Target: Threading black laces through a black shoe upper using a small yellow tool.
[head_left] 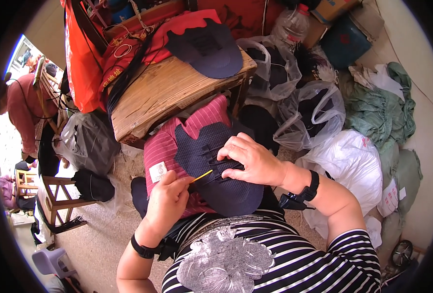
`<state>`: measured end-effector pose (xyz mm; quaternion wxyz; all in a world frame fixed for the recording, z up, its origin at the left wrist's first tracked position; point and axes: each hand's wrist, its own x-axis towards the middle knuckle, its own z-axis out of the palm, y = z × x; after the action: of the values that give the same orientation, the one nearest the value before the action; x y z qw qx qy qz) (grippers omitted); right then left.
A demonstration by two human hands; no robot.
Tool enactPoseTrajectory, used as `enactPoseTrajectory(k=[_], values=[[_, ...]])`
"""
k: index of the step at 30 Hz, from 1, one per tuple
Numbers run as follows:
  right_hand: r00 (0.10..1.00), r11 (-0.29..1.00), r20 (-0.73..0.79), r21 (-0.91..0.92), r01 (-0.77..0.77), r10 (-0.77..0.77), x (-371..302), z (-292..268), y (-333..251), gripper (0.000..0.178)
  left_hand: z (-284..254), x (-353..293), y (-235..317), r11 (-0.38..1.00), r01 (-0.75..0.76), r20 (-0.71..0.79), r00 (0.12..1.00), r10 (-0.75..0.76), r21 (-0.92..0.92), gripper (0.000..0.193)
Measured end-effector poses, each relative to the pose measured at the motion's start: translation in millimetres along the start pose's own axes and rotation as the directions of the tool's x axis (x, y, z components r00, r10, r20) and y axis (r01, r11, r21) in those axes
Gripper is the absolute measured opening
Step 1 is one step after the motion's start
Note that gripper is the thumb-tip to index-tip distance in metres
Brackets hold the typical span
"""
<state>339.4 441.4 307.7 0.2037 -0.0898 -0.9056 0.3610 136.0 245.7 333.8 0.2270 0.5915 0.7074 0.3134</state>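
Note:
A flat navy shoe upper (pixel 236 199) lies across a maroon striped cushion (pixel 164 148) over my lap. Dark lace (pixel 209 152) crosses the middle of the upper in short rows. My left hand (pixel 169 191) is closed around a thin yellow rod (pixel 202 176), whose tip rests at the lacing. On the other side, my right hand (pixel 248 159) bends over the upper with curled fingers, at a dark lace strand. Its fingertips partly hide that strand. A white label (pixel 158 172) shows on the cushion beside my left hand.
Ahead stands a wooden bench (pixel 145 100) bearing a second navy upper (pixel 210 51) and a bundle of black laces (pixel 128 78). Clear plastic bags (pixel 319 115) and a white sack (pixel 348 166) crowd the right. A wooden stool (pixel 62 195) and another person (pixel 28 107) are at left.

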Motion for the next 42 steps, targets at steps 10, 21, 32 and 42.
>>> enactPoseTrajectory(k=[10, 21, 32, 42], values=[[0.999, 0.999, 0.030, 0.032, -0.020, 0.019, 0, 1, 4, 0.039, 5, -1, 0, 0.997, 0.071, -0.036, 0.997, -0.071, 0.000, 0.022], [0.998, 0.997, 0.049, 0.064, -0.038, 0.035, 1, 1, 1, 0.038, 19, 10, 8, 0.993, 0.013, 0.002, 1.000, -0.013, -0.120, 0.018], [0.974, 0.944, 0.120, 0.252, -0.215, 0.190, 3, -9, 4, 0.019, 19, 31, -4, 0.847, 0.358, 0.196, 0.933, -0.303, -0.394, 0.006], [0.933, 0.781, 0.260, 0.515, -0.353, 0.251, 5, -14, 23, 0.008, 28, 48, -9, 0.821, 0.404, 0.317, 0.903, -0.289, -0.404, 0.016]])
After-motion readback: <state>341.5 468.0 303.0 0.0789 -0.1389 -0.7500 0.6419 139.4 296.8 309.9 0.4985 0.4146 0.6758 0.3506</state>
